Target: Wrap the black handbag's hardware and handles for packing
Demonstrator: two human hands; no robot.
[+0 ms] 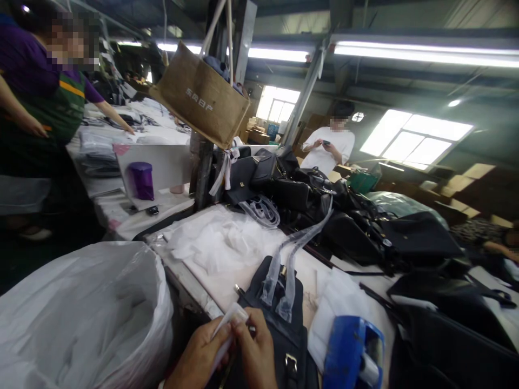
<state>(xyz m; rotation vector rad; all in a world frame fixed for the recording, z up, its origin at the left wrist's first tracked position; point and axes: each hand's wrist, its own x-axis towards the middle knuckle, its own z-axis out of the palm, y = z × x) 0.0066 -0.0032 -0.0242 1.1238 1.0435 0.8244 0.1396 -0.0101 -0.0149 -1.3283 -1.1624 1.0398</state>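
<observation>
My left hand [198,351] and my right hand [258,346] are close together at the bottom middle, both closed with fingertips pinching a folded strip of thin white wrapping sheet [234,313]. Whether anything lies inside the strip is hidden. Beneath and beside my right hand lies a black backpack [298,346] with a gold-coloured buckle [291,363]. Its straps [275,278], covered in clear plastic, stretch away over the table. Right of the backpack stands a blue tape dispenser [344,351], next to a pile of white sheets [340,297].
An open white sack [158,292] stands at my left. More white sheets [227,237] lie on the table [211,281]. Black bags [348,237] are heaped behind and to the right. A brown bag [203,97] hangs overhead from a post. One person [24,97] stands left, another [328,148] farther back.
</observation>
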